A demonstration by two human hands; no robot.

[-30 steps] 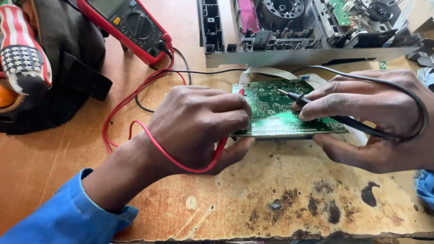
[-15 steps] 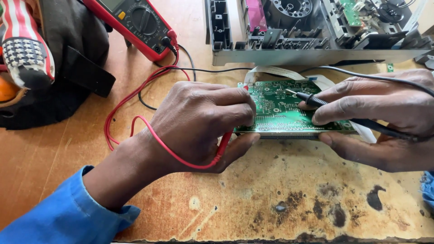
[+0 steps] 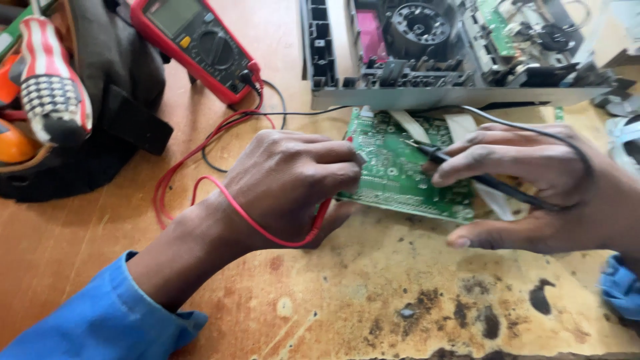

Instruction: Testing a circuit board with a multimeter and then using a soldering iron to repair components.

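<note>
A green circuit board lies on the worn wooden bench, joined by flat white ribbon cables to an opened grey device behind it. My left hand is closed over the red test probe, whose red lead loops under the wrist, with its tip at the board's left edge. My right hand grips the black probe like a pen, tip touching the board's upper middle. Both leads run back to a red multimeter at the upper left.
A dark tool bag with a red-and-white striped screwdriver handle and an orange tool sits at the far left. The bench top in front is stained and scorched. A white object shows at the right edge.
The view has shifted slightly. Both hands and probes stay on the board, the black probe tip sitting at nearly the same spot.
</note>
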